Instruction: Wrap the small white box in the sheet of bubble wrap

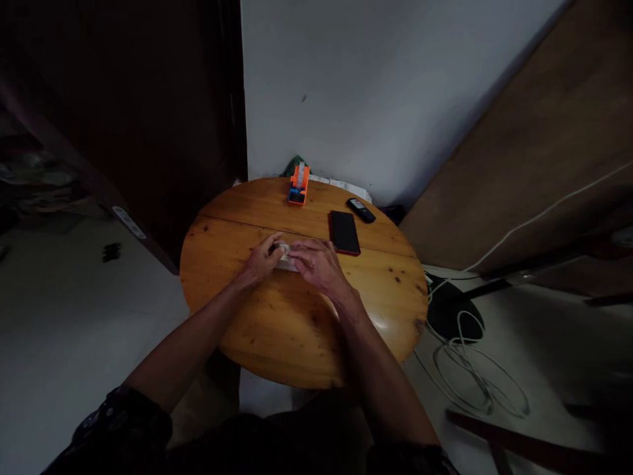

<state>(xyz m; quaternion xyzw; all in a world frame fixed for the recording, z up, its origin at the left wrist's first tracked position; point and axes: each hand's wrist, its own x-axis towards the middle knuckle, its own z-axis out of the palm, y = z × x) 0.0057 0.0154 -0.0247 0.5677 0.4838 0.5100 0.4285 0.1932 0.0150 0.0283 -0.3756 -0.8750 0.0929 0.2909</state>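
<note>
A white wall [395, 86] fills the far side, with a dark door or panel [148, 99] to its left and a slanted brown board [534, 171] leaning on the right. The pale floor [64, 330] lies open to the left of the table; on the right it is taken up by a loose coil of white cable [475, 376] and a dark round shape beside the table's edge.

The round wooden table [297, 343] stands against the wall, its far edge touching or nearly touching it. A seam runs across the top toward the back. The near half of the top is bare wood between the forearms and out to the left and right rims, so there is free room there on both sides.

On the far half, a black phone [344, 232] lies flat just right of the hands, close to the right hand's fingers. Behind it, near the back rim, sits a small dark remote [361, 210]. An orange tool [299, 185] stands near the far edge, well apart from the hands.

Left hand [262, 258] and right hand [316, 262] are drawn together at the middle of the table, both resting on a small white object [285, 257] that lies on the wood between them. The fingers of each hand close on its ends; most of it is hidden, and what it is cannot be told.
</note>
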